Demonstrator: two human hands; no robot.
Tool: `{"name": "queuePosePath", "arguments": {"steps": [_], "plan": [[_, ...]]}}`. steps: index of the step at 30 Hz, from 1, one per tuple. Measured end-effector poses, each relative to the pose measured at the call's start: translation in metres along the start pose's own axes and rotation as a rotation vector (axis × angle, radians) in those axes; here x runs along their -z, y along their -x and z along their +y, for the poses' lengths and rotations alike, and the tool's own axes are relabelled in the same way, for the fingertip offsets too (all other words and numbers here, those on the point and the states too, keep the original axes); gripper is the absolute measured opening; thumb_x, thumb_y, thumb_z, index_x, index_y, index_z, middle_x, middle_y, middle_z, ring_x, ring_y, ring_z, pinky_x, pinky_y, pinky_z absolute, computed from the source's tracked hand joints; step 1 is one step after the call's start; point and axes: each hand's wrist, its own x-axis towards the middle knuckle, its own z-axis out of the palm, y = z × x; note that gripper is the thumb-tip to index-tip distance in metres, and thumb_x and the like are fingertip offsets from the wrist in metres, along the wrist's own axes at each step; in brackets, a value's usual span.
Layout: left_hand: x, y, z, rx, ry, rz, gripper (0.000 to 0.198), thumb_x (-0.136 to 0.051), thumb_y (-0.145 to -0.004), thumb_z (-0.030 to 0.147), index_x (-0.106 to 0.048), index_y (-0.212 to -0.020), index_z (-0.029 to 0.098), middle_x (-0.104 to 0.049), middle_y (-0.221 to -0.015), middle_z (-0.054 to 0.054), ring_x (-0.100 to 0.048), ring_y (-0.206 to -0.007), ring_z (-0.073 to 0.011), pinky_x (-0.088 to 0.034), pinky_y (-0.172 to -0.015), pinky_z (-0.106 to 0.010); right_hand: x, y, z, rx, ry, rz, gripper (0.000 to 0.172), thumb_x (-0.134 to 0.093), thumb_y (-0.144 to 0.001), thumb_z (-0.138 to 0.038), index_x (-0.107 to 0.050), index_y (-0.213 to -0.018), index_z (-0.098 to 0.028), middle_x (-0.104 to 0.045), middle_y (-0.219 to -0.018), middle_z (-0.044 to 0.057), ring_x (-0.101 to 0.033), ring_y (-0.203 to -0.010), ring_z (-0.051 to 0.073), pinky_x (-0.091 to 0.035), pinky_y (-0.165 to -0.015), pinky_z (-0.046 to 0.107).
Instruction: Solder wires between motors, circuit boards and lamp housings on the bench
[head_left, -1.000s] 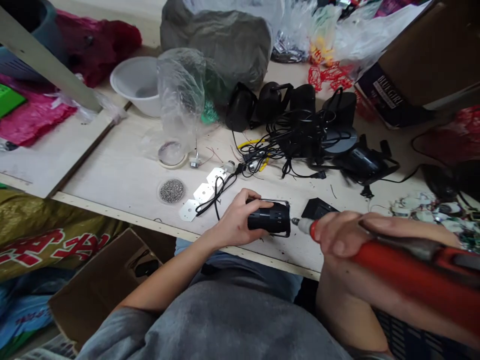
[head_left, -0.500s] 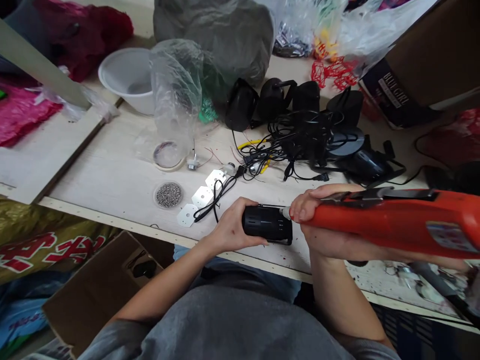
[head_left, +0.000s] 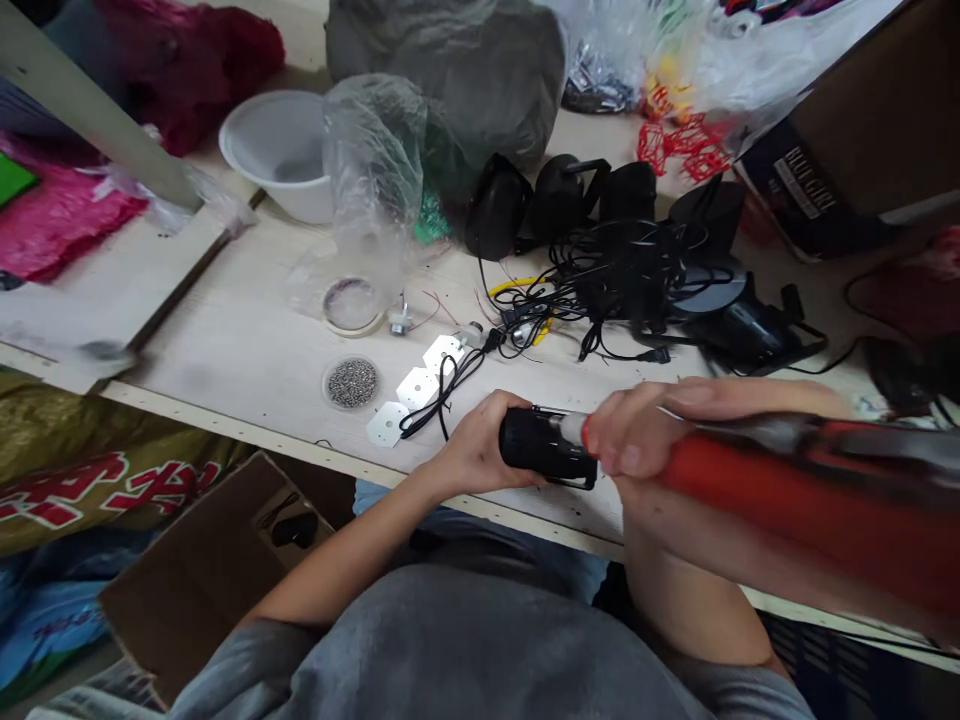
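My left hand [head_left: 474, 452] is closed round a small black cylindrical housing [head_left: 541, 449] lying on the pale table [head_left: 247, 340] near its front edge. My right hand [head_left: 651, 432] grips a long red electric screwdriver [head_left: 795, 500], whose pale tip touches the right end of the housing. A black cord [head_left: 439, 385] trails from the housing toward the left. Three white hexagonal plates [head_left: 412, 390] lie just left of my left hand.
A small round dish of tiny screws [head_left: 351, 382] sits left of the plates. A pile of black housings and tangled cables [head_left: 622, 260] fills the table's middle. A white bowl [head_left: 279, 150], clear plastic bags [head_left: 371, 180] and a cardboard box [head_left: 862, 120] stand behind. An open carton [head_left: 217, 570] lies below.
The red screwdriver swung up and in from the right, and its tip now meets the housing's end. My left hand kept hold of the housing, which stayed near the table's front edge.
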Motion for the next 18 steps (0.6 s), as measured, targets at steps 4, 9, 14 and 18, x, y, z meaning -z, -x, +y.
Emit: {"name": "queuePosePath", "arguments": {"steps": [4, 9, 14, 18], "plan": [[0.001, 0.0, 0.001, 0.01, 0.03, -0.012, 0.071, -0.094, -0.051, 0.032, -0.055, -0.109, 0.021, -0.065, -0.108, -0.003, -0.065, -0.102, -0.0265, -0.053, -0.091, -0.04, -0.015, -0.005, 0.021, 0.064, -0.092, -0.052, 0.039, -0.056, -0.095, -0.066, -0.069, -0.109, -0.032, -0.059, -0.062, -0.001, -0.055, -0.052, 0.019, -0.054, -0.057, 0.038], [0.001, 0.0, -0.001, 0.011, 0.065, -0.027, 0.068, -0.093, -0.051, 0.036, -0.056, -0.106, 0.022, -0.065, -0.108, -0.003, -0.064, -0.103, -0.0278, -0.053, -0.091, -0.04, -0.021, -0.007, 0.049, 0.065, -0.082, -0.02, 0.054, -0.052, -0.088, -0.079, -0.068, -0.106, -0.03, -0.057, -0.064, -0.001, -0.054, -0.05, 0.02, -0.054, -0.059, 0.041], [-0.004, -0.004, -0.008, -0.002, 0.101, -0.032, 0.068, -0.093, -0.054, 0.039, -0.058, -0.109, 0.02, -0.065, -0.109, -0.005, -0.064, -0.106, -0.0305, -0.053, -0.089, -0.041, -0.028, -0.004, 0.054, 0.023, -0.112, -0.059, 0.056, -0.055, -0.085, -0.081, -0.07, -0.101, -0.029, -0.059, -0.064, 0.0, -0.055, -0.052, 0.021, -0.051, -0.055, 0.039], [-0.007, -0.005, -0.013, -0.017, 0.076, -0.022, 0.073, -0.095, -0.051, 0.041, -0.057, -0.11, 0.02, -0.064, -0.108, -0.006, -0.063, -0.104, -0.0303, -0.052, -0.087, -0.04, -0.03, -0.001, 0.058, 0.004, -0.128, -0.05, 0.066, -0.054, -0.077, -0.089, -0.071, -0.1, -0.03, -0.059, -0.064, 0.001, -0.054, -0.052, 0.021, -0.048, -0.049, 0.037]]}}
